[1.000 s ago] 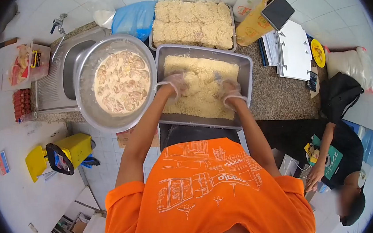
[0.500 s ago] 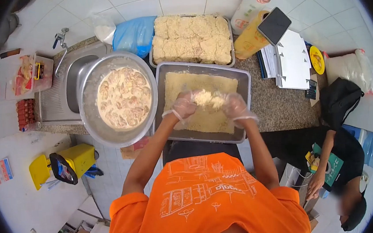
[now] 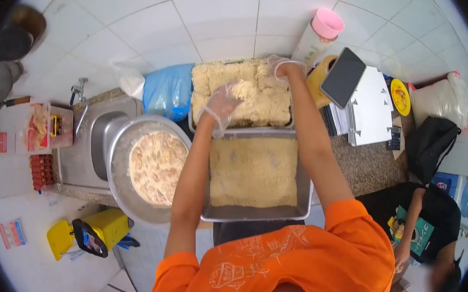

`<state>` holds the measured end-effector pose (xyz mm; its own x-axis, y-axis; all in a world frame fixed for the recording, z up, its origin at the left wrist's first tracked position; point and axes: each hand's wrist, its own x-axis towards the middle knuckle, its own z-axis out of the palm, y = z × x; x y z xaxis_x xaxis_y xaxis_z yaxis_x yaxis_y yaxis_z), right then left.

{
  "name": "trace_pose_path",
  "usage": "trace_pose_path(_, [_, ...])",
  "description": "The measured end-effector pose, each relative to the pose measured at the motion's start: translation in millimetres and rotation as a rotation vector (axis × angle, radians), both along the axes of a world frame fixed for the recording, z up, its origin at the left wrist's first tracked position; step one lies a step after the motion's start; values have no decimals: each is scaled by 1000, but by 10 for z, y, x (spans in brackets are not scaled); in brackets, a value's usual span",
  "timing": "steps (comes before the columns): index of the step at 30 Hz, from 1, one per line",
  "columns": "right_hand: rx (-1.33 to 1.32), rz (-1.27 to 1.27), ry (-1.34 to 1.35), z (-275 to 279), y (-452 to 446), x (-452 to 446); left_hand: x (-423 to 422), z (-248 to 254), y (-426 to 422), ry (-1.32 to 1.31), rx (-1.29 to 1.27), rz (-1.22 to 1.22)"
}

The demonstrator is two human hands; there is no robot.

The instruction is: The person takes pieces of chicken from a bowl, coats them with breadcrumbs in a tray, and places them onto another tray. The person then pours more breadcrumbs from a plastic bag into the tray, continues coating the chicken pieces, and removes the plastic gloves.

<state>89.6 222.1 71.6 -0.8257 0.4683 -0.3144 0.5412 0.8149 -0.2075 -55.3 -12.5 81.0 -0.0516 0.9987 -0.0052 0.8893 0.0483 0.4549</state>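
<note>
My left hand (image 3: pixel 224 105), in a clear plastic glove, has its fingers on a crumb-coated piece (image 3: pixel 247 91) over the back tray of coated pieces (image 3: pixel 242 129). My right hand (image 3: pixel 284 67), also gloved, is at that tray's back right corner, its fingers partly hidden. Between my forearms lies the grey tray of crumbs (image 3: pixel 308 195), its crumb layer (image 3: pixel 254 172) fairly flat with nothing on it. To the left a large metal bowl (image 3: pixel 118 173) holds raw pieces in pale batter (image 3: pixel 159 166).
A blue plastic bag (image 3: pixel 168 93) and sink (image 3: pixel 100 141) stand left. At right are a phone (image 3: pixel 343 78) on a yellow container, a pink-lidded container (image 3: pixel 327 24), an open binder (image 3: pixel 372 106) and a yellow plate (image 3: pixel 400 97). Another person (image 3: pixel 435 223) is at the lower right.
Both hands have moved from the crumb tray up to the back tray, along with the coated piece. The camera view has tilted upward, showing more wall.
</note>
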Motion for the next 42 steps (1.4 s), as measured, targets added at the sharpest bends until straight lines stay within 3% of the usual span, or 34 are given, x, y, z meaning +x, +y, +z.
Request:
trace_pose_path(2, [39,-112,174,-79,171,-164,-68,-26,24,94,75,-41])
trace_pose_path(4, [-132,-114,69,-1,214,-233,-1,236,30,-516,-218,347])
trace_pose_path(6, [-230,-117,-9,174,35,-164,-56,125,27,-518,-189,326])
trace_pose_path(8, [-85,-313,66,499,-344,-186,-118,10,82,-514,-153,291])
trace_pose_path(10, [-88,-376,65,-368,-345,-188,-90,-183,93,-518,58,245])
trace_pose_path(11, [-80,-435,80,-663,-368,-154,-120,-287,146,-524,47,236])
trace_pose_path(12, [-145,-393,2,-197,-418,-86,-196,-383,257,-254,-100,6])
trace_pose_path(13, [-154,-396,-9,-176,-468,3,-175,-437,238,12,-255,-226])
trace_pose_path(14, [-290,-360,-18,-115,-407,44,-9,-162,269,-235,-190,60])
trace_pose_path(16, [-409,-320,-15,-61,-395,133,166,-31,245,-276,-55,107])
trace_pose_path(19, [-844,-327,855,-218,-1074,606,321,137,319,-375,121,119])
trace_pose_path(20, [-846,-325,847,-165,-1107,646,370,305,428,-384,-42,186])
trace_pose_path(21, [-837,-556,626,116,-1160,627,388,464,490,-387,-207,248])
trace_pose_path(22, [-812,-773,401,284,-1189,601,355,517,512,-386,-203,253])
trace_pose_path(24, [-736,-805,489,142,-1070,549,287,641,533,-368,225,122])
trace_pose_path(28, [-717,-891,677,75,-547,332,95,987,277,-448,215,259])
trace_pose_path(30, [-694,-1089,640,-337,-123,199,72,1109,-15,-607,103,405])
trace_pose_path(31, [-694,-1086,642,-796,47,159,40,1096,-161,-606,106,406])
trace_pose_path(33, [225,-789,444,-1689,293,130,-59,969,-481,-633,164,412])
trace_pose_path(35, [212,-813,372,-1291,176,129,-229,740,-873,-610,281,347])
trace_pose_path(37, [240,-811,361,-1045,130,109,-218,604,-1355,-864,310,464])
trace_pose_path(38, [277,-793,354,-985,106,104,-204,592,-1577,-865,314,495])
trace_pose_path(40, [362,-740,332,-966,42,90,-156,580,-2016,-1055,206,793])
trace_pose_path(42, [414,-650,293,-1009,-58,54,-164,464,-2401,-978,221,837])
